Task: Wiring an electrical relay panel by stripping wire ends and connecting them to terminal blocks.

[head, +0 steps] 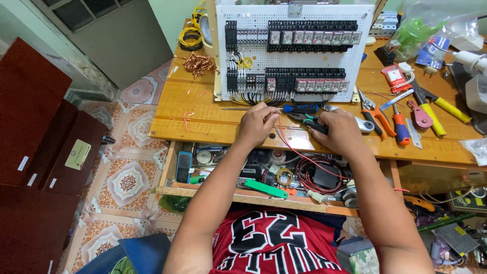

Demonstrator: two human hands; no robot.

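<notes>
Left hand (257,123): resting on the wooden worktop (203,109) at its front edge, fingers curled and pinching a thin red wire (289,147); the wire runs from the fingers down over the edge into the open drawer (253,195). Right hand (339,131): just beside the left, fingers closed round a black-and-green hand tool (310,122) whose tip points toward the left hand. Blue-handled screwdriver (299,108): lying flat on the worktop just behind both hands, shaft pointing left. White perforated panel (294,50): upright at the back of the worktop, carrying two rows of black relays and terminal blocks with short wires at its lower edge. Copper wire scraps (199,63): a heap left of the panel, with a yellow wire coil (190,34) behind it. Orange-handled pliers (378,122), a second screwdriver (399,127) and yellow-handled cutters (441,109): spread on the worktop right of the right hand. Drawer: below the hands, crowded with red wire coils, tape rolls, a green flat piece and small parts. Floor: patterned tile at left, with dark red-brown cabinets (35,152).
</notes>
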